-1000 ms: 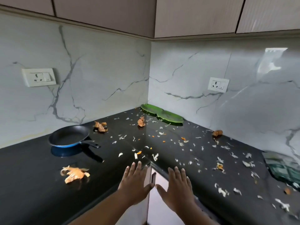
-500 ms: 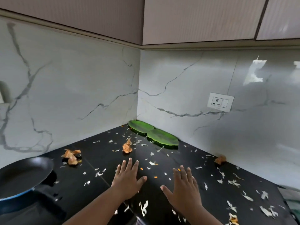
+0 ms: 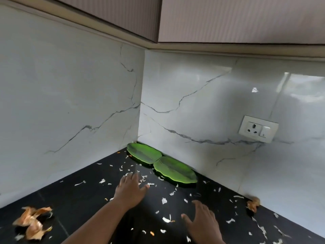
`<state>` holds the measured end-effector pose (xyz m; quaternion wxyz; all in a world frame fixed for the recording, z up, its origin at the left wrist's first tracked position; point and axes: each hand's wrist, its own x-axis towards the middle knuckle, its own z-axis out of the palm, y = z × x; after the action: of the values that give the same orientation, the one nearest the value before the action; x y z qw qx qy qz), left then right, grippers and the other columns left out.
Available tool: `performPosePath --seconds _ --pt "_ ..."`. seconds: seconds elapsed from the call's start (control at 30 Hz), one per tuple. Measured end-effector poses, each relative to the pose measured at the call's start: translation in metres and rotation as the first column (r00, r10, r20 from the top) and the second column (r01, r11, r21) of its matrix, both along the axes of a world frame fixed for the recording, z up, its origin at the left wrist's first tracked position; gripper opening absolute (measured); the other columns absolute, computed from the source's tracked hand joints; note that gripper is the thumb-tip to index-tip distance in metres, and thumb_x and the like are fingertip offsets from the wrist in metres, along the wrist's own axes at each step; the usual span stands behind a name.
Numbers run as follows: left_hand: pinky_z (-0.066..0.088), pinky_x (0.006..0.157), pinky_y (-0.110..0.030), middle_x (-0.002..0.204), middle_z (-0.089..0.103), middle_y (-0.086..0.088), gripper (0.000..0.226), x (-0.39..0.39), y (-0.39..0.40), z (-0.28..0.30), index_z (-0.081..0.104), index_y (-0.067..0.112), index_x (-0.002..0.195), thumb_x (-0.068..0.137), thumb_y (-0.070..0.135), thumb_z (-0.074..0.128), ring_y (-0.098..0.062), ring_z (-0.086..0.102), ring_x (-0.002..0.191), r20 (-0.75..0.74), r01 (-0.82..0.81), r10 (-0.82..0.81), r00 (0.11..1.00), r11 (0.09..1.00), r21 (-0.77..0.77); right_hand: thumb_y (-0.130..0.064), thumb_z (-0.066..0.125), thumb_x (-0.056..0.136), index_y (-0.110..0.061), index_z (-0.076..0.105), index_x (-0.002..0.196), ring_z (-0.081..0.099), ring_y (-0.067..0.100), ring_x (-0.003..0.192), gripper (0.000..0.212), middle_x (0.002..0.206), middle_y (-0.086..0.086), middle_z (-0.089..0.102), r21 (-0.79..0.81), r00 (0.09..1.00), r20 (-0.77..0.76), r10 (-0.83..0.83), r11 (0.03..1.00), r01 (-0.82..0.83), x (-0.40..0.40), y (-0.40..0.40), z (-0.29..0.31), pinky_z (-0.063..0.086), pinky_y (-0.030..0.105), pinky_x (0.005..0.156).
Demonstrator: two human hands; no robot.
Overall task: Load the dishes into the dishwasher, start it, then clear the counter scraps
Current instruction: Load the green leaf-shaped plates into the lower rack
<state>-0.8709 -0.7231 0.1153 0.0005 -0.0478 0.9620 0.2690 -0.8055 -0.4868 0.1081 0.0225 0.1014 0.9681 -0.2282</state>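
A green leaf-shaped double plate (image 3: 158, 161) lies in the far corner of the black counter (image 3: 84, 199), against the marble wall. White and orange peel scraps (image 3: 164, 200) are strewn across the counter. My left hand (image 3: 131, 189) reaches over the counter with fingers straight, its fingertips a short way in front of the plate and over some scraps. My right hand (image 3: 202, 224) hovers nearer to me, fingers spread and holding nothing.
A clump of orange onion skin (image 3: 32, 222) lies at the near left, another small clump (image 3: 253, 204) against the right wall. A wall socket (image 3: 257, 128) sits on the right backsplash. Upper cabinets (image 3: 228, 18) hang overhead.
Both hands have moved forward from the counter edge toward the corner plate. The view has swung in and right, so the blue pan has left the frame.
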Motion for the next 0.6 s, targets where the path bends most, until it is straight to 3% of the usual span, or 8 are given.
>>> performPosePath --seconds 0.13,0.23,0.3,0.4,0.47,0.5,0.53,0.6 --pt "0.028 0.109 -0.039 0.146 0.039 -0.002 0.065 -0.046 0.0 -0.015 0.036 0.021 0.142 0.089 0.055 0.048 -0.025 0.032 0.136 0.055 -0.114 0.107 0.993 0.985 0.132 -0.049 0.068 0.076 -0.023 0.046 0.116 0.055 0.019 0.103 0.053 0.113 0.002 0.056 -0.298 0.977 0.176 -0.122 0.939 0.171 -0.06 -0.002 -0.009 0.041 0.029 0.097" --pt "0.038 0.101 -0.034 0.131 0.053 -0.005 0.055 -0.094 -0.001 -0.026 0.047 0.015 0.133 0.089 0.048 0.055 -0.024 0.05 0.122 0.136 -0.299 0.269 0.953 0.898 0.323 -0.048 0.072 0.066 -0.012 0.053 0.119 0.062 0.027 0.088 0.066 0.095 0.009 0.061 -0.622 0.931 0.308 -0.194 0.7 0.351 -0.121 0.001 -0.039 0.051 0.036 0.089" --pt "0.049 0.09 -0.03 0.12 0.063 -0.006 0.049 -0.136 0.0 -0.032 0.047 0.011 0.135 0.092 0.035 0.056 -0.022 0.062 0.105 0.178 -0.393 0.357 0.917 0.731 0.557 -0.024 0.066 0.088 0.003 0.057 0.116 0.059 0.029 0.074 0.041 0.082 0.014 0.055 -0.776 0.907 0.337 -0.252 0.471 0.419 -0.15 -0.004 -0.039 0.057 0.033 0.062" --pt "0.049 0.053 -0.014 0.124 0.062 -0.019 0.042 -0.199 0.009 -0.038 0.05 0.002 0.132 0.094 0.018 0.054 -0.018 0.061 0.074 0.331 -0.486 0.429 0.841 0.329 0.81 -0.008 0.06 0.092 0.006 0.052 0.096 0.05 0.031 0.068 0.017 0.085 0.02 0.047 -0.87 0.861 0.409 -0.302 0.154 0.468 -0.189 -0.001 -0.043 0.051 0.031 0.034" --pt "0.044 0.04 -0.012 0.129 0.057 -0.023 0.038 -0.229 0.021 -0.043 0.053 -0.003 0.127 0.094 0.016 0.055 -0.016 0.051 0.063 0.348 -0.51 0.408 0.844 0.41 0.756 -0.008 0.059 0.093 -0.002 0.049 0.09 0.049 0.03 0.074 0.012 0.09 0.02 0.047 -0.867 0.812 0.496 -0.307 -0.119 0.484 -0.215 -0.001 -0.047 0.05 0.034 0.033" --pt "0.045 0.042 -0.014 0.128 0.058 -0.02 0.038 -0.242 0.027 -0.049 0.052 -0.003 0.129 0.094 0.014 0.054 -0.015 0.049 0.063 0.357 -0.501 0.374 0.856 0.432 0.75 -0.01 0.059 0.093 -0.004 0.049 0.089 0.05 0.028 0.075 0.012 0.091 0.02 0.048 -0.856 0.805 0.517 -0.29 -0.156 0.493 -0.226 0.001 -0.053 0.05 0.033 0.032" --pt "0.047 0.047 -0.017 0.119 0.06 -0.016 0.039 -0.249 0.034 -0.048 0.05 -0.002 0.131 0.095 0.012 0.053 -0.014 0.048 0.064 0.384 -0.498 0.342 0.857 0.365 0.787 -0.012 0.059 0.093 -0.004 0.05 0.088 0.049 0.026 0.074 0.013 0.09 0.019 0.048 -0.839 0.791 0.545 -0.28 -0.183 0.513 -0.232 0.003 -0.054 0.049 0.031 0.031" --pt "0.047 0.058 -0.024 0.088 0.056 -0.008 0.038 -0.267 0.046 -0.055 0.05 -0.003 0.131 0.094 0.007 0.052 -0.014 0.047 0.063 0.39 -0.484 0.309 0.867 0.339 0.807 -0.015 0.06 0.093 -0.003 0.05 0.086 0.047 0.02 0.069 0.017 0.084 0.016 0.046 -0.806 0.764 0.592 -0.256 -0.222 0.549 -0.242 0.005 -0.058 0.046 0.027 0.029"
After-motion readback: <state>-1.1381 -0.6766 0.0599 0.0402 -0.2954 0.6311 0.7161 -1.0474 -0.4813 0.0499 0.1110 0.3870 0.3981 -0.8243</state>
